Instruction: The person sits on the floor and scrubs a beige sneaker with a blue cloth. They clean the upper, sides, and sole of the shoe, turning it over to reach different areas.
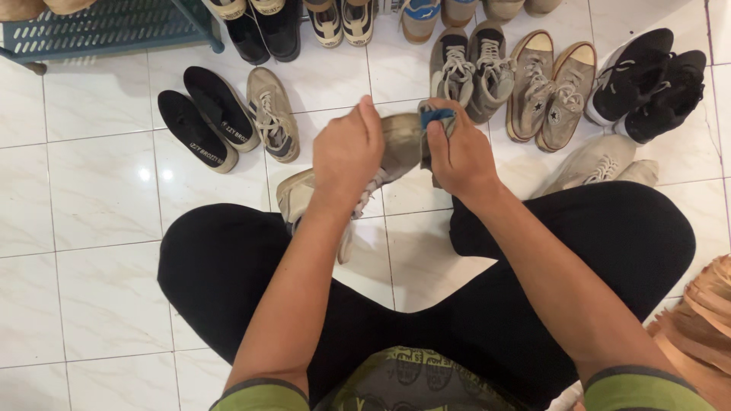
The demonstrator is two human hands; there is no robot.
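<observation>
Both hands work on a worn beige canvas sneaker (400,148) held above the white tiled floor (99,198): left hand (349,152) grips its side, right hand (457,156) pinches a small blue cloth (438,116) against its heel. Beyond the sneaker stand grey lace-up shoes (472,72).

a beige sneaker (396,148) with whitish laces meets a blue cloth (437,116). the floor (84,198) is glossy white marble-veined tile. black slip-ons (205,118) lie beside a tan laced shoe (272,114); grey high-tops (472,70), khaki star-patch sneakers (550,91), black sneakers (647,82) and a teal rack (106,29) stand beyond black trousers (228,274).
</observation>
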